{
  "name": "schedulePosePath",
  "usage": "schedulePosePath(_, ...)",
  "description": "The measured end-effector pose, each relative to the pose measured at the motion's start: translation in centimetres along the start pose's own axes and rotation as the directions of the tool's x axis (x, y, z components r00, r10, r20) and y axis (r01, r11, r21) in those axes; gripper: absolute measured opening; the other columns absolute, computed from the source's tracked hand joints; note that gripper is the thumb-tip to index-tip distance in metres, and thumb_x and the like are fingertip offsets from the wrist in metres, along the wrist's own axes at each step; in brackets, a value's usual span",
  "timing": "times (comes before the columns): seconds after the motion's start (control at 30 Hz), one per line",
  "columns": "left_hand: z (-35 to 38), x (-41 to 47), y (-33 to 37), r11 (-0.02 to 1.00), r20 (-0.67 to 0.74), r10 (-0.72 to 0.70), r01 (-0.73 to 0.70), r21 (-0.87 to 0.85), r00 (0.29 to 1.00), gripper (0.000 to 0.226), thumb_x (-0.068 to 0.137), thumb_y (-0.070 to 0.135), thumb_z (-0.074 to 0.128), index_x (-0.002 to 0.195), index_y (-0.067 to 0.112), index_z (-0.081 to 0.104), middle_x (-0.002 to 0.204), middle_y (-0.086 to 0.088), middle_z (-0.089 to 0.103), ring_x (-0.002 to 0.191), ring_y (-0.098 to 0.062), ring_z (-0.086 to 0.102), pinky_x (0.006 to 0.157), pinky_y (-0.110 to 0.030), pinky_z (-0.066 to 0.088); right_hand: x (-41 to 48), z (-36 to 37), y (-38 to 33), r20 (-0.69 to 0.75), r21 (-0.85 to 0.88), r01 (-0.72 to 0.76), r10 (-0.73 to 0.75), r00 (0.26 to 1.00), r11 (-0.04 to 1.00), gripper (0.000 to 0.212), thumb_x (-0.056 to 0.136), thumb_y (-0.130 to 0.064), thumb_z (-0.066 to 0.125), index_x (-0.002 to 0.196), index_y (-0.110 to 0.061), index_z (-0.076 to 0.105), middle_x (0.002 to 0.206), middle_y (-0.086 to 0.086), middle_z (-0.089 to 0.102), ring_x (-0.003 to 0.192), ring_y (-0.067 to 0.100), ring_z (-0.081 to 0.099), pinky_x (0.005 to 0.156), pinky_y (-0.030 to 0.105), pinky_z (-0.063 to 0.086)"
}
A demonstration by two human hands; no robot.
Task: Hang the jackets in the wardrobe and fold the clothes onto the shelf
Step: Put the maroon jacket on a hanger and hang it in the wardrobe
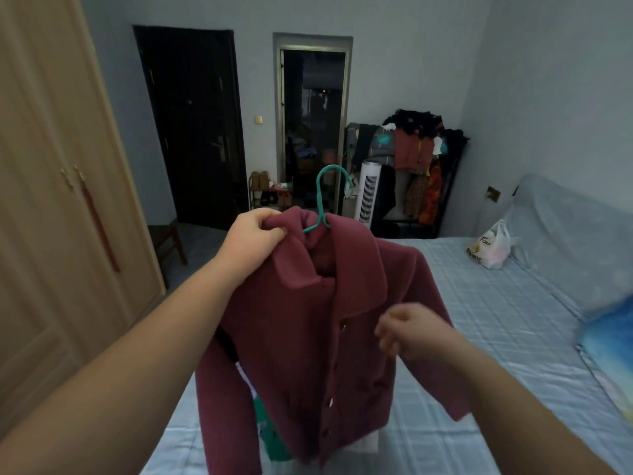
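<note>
A home bedroom: a bed (479, 303) with a pale blue checked sheet, a tall wooden wardrobe (51, 183) with 2 closed doors, a rack heaped with clothes (421, 145), a white tower fan (368, 190) and a dark entry door (191, 132).

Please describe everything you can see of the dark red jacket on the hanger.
The dark red jacket looks like soft fleece, with a wide collar and a buttoned front. It hangs upright on a green hanger, whose hook rises free above the collar, over the bed. The left hand pinches the collar beside the hook. The blurred right hand is at the jacket's front; contact is unclear. Both sleeves hang loose.
</note>
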State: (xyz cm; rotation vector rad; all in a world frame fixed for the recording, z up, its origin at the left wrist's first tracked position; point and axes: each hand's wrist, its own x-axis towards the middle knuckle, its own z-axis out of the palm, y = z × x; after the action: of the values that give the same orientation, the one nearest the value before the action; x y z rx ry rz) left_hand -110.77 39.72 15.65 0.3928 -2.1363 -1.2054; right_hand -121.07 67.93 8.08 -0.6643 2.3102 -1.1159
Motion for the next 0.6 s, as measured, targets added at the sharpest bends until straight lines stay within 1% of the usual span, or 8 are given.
schedulePosePath(0.03, 0.2, -0.1, 0.4, 1.0, 0.017, 0.005, -0.005, -0.001, 1.0, 0.026, 0.077, 0.026, 0.064, 0.084, 0.049, 0.073, 0.086, 0.017, 0.074, 0.085, -0.006, 0.07, 0.083, -0.037, 0.06, -0.4, -1.5, -1.6, -0.212, 0.065, 0.175, -0.158, 0.964, 0.982, 0.027, 0.101, -0.017, 0.048, 0.079, -0.013, 0.064, 0.066, 0.002, 0.068, 0.053, 0.012, 0.06, 0.047, 0.021, 0.044)
schedulePosePath(0.1, 0.6, -0.3, 1.2, 1.0, 0.049, 0.015, -0.016, 0.007, 0.999, 0.029, 0.073, 0.027, 0.063, 0.087, 0.05, 0.072, 0.086, 0.018, 0.074, 0.083, -0.004, 0.07, 0.082, -0.037, 0.06, -1.3, -3.8, -4.6, -0.512, -0.114, 0.502, -0.484, 0.709, 0.857, 0.012, 0.097, -0.022, 0.054, 0.088, -0.024, 0.062, 0.08, -0.009, 0.067, 0.07, 0.005, 0.061, 0.063, 0.018, 0.047)
schedulePosePath(0.13, 0.7, -0.4, 1.7, 1.0, 0.064, 0.021, -0.022, 0.015, 0.998, 0.03, 0.073, 0.026, 0.062, 0.088, 0.05, 0.072, 0.086, 0.018, 0.074, 0.081, -0.003, 0.07, 0.081, -0.037, 0.061, -1.1, -4.5, -5.3, -0.5, -0.298, 0.55, -0.618, 0.607, 0.78, 0.009, 0.095, -0.027, 0.057, 0.103, -0.03, 0.062, 0.098, -0.012, 0.065, 0.088, 0.002, 0.06, 0.077, 0.016, 0.046)
schedulePosePath(0.17, 0.9, -0.6, 2.1, 0.999, 0.078, 0.027, -0.029, 0.024, 0.997, 0.031, 0.072, 0.025, 0.062, 0.089, 0.049, 0.072, 0.085, 0.017, 0.074, 0.08, -0.003, 0.07, 0.079, -0.036, 0.061, -0.8, -4.8, -5.9, -0.409, -0.447, 0.539, -0.699, 0.586, 0.714, 0.027, 0.093, -0.033, 0.058, 0.12, -0.034, 0.057, 0.117, -0.013, 0.06, 0.106, 0.003, 0.055, 0.092, 0.019, 0.043)
schedulePosePath(0.27, 1.0, -1.0, 2.9, 0.998, 0.116, 0.047, -0.052, 0.046, 0.992, 0.034, 0.073, 0.02, 0.061, 0.092, 0.044, 0.073, 0.085, 0.014, 0.075, 0.079, -0.004, 0.071, 0.077, -0.036, 0.062, 0.9, -4.7, -6.2, -0.11, -0.577, 0.437, -0.596, 0.796, 0.69, 0.058, 0.093, -0.048, 0.055, 0.146, -0.039, 0.033, 0.143, -0.011, 0.048, 0.127, 0.011, 0.047, 0.107, 0.035, 0.04)
schedulePosePath(0.33, 0.9, -1.2, 3.1, 0.995, 0.136, 0.067, -0.077, 0.069, 0.988, 0.033, 0.074, 0.017, 0.061, 0.094, 0.041, 0.074, 0.087, 0.014, 0.075, 0.082, -0.005, 0.071, 0.077, -0.034, 0.061, 2.0, -4.2, -5.5, -0.058, -0.552, 0.422, -0.539, 0.84, 0.719, 0.055, 0.095, -0.048, 0.053, 0.144, -0.042, 0.031, 0.138, -0.008, 0.054, 0.121, 0.017, 0.055, 0.101, 0.039, 0.046)
schedulePosePath(0.5, 0.2, -1.8, 3.3, 0.965, 0.271, 0.13, -0.185, 0.188, 0.954, 0.038, 0.087, 0.02, 0.063, 0.112, 0.049, 0.064, 0.1, 0.025, 0.07, 0.094, 0.005, 0.066, 0.08, -0.019, 0.054, 3.3, -3.6, -4.1, -0.225, -0.528, 0.443, -0.622, 0.75, 0.725, 0.019, 0.096, -0.044, 0.049, 0.115, -0.04, 0.046, 0.102, -0.005, 0.067, 0.092, 0.023, 0.064, 0.078, 0.042, 0.053)
schedulePosePath(0.6, -0.9, -1.6, 3.2, 0.843, 0.193, 0.198, -0.268, 0.467, 0.961, 0.039, 0.093, 0.028, 0.065, 0.125, 0.049, 0.058, 0.106, 0.022, 0.064, 0.095, 0.002, 0.059, 0.082, -0.02, 0.045, 3.8, -4.6, -4.5, -0.325, -0.562, 0.408, -0.646, 0.691, 0.719, 0.014, 0.095, -0.048, 0.047, 0.101, -0.036, 0.045, 0.08, -0.006, 0.062, 0.075, 0.027, 0.061, 0.061, 0.038, 0.047)
